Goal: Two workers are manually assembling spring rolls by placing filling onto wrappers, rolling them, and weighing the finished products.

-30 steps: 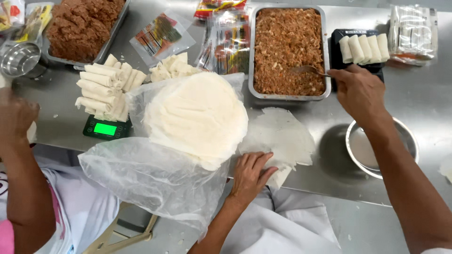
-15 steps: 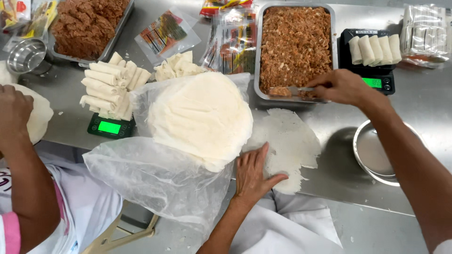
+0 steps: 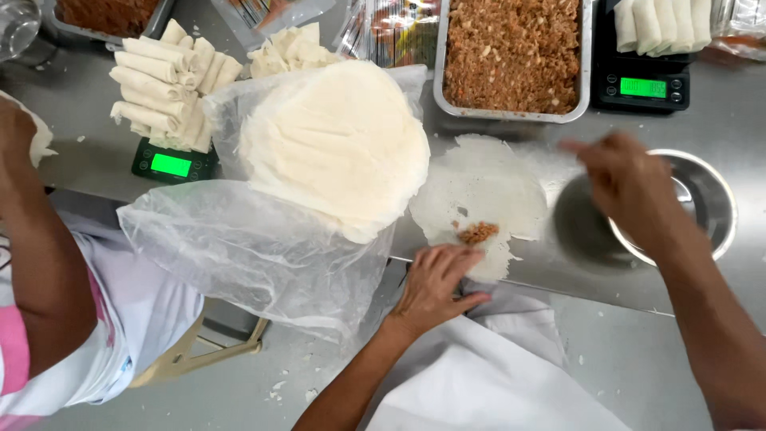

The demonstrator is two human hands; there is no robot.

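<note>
Beyond our left hand [image 3: 437, 281], at the far edge of the steel table [image 3: 495, 128], we see clear plastic packets [image 3: 391, 28] with red, green and orange printing, lying flat and partly cut off by the frame. Just ahead of that hand's fingertips lies a thin, round, off-white wrapper [image 3: 487, 191], spread flat on the table, with a small brown mound of filling [image 3: 477, 232] on its near edge. The left hand rests flat with fingers together, touching the wrapper's near rim and clamped on nothing. Our right hand [image 3: 630, 187] hovers to the right of the wrapper, above a round metal bowl [image 3: 706, 199]; it is blurred, so we cannot tell whether it is apart or closed. To the left of the left hand, a stack of round wrappers [image 3: 335, 148] sits in an open clear bag [image 3: 239, 247]. Beyond the right hand, a rectangular metal tray [image 3: 511, 52] holds brown minced filling. A black scale [image 3: 638, 84] with a green display carries finished rolls [image 3: 658, 22]; a second scale [image 3: 171, 164] carries more rolls [image 3: 163, 76]. Another person's arm [image 3: 36, 239] enters at far left.
</note>
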